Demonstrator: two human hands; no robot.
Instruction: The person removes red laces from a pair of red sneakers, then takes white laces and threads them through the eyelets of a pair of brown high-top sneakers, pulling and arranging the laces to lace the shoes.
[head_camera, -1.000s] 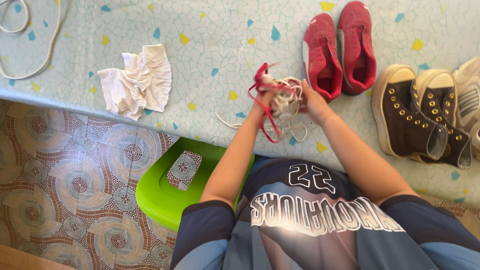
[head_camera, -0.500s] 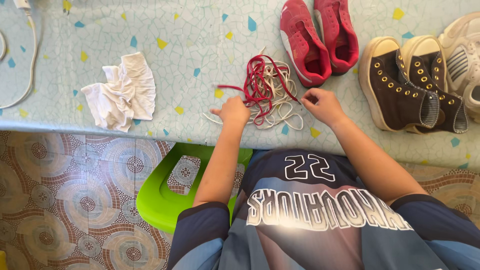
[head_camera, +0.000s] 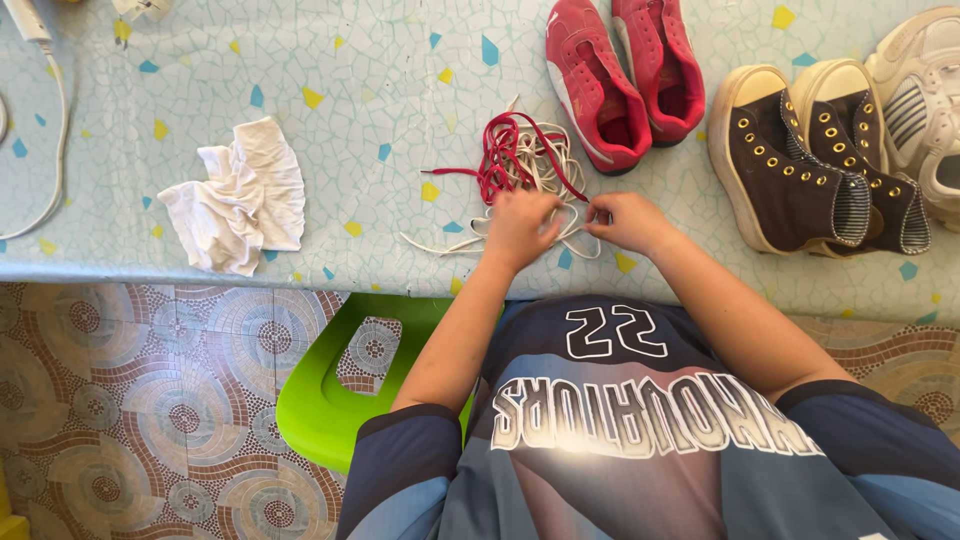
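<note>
A tangled heap of red and white shoelaces lies on the pale mosaic-patterned table. My left hand rests on the near edge of the heap, its fingers pinching white lace strands. Just to its right, my right hand pinches a white lace too. A pair of red shoes without laces stands right behind the heap. To the right of them is a pair of brown high-top shoes, also unlaced.
A crumpled white cloth lies on the table at the left. White sneakers sit at the far right edge. A white cable runs along the far left. A green plastic stool stands under me on the patterned tile floor.
The bundle of laces, held up in both hands a second ago, now lies on the table. Both hands have come down to its near edge and pinch white strands.
</note>
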